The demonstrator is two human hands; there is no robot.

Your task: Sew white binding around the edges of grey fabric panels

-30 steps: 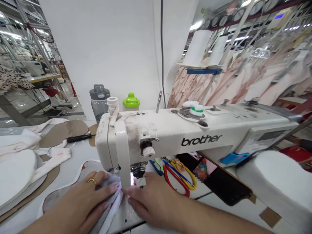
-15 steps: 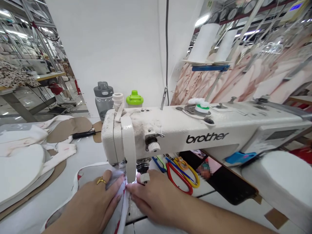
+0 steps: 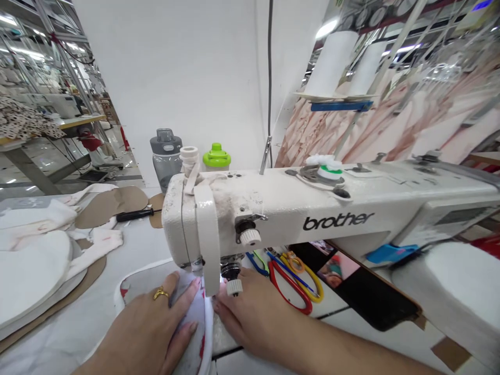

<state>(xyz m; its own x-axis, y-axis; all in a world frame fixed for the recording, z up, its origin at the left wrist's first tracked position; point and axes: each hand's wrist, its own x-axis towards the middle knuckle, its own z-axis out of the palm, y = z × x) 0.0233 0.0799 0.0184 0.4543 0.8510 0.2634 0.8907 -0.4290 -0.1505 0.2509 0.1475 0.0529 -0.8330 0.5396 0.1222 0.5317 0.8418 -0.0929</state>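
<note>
My left hand lies flat with fingers spread on the white cloth, and my right hand presses flat beside it under the sewing machine.

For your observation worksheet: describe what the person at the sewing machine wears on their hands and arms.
Both forearms are bare, with no sleeves, gloves or watch in view. The left hand wears a gold ring on one finger. The right hand wears nothing visible.

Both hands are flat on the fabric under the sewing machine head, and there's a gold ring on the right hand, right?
Not quite: the head view shows the gold ring on the left hand, not the right hand. Both hands do press the fabric at the sewing machine.
</note>
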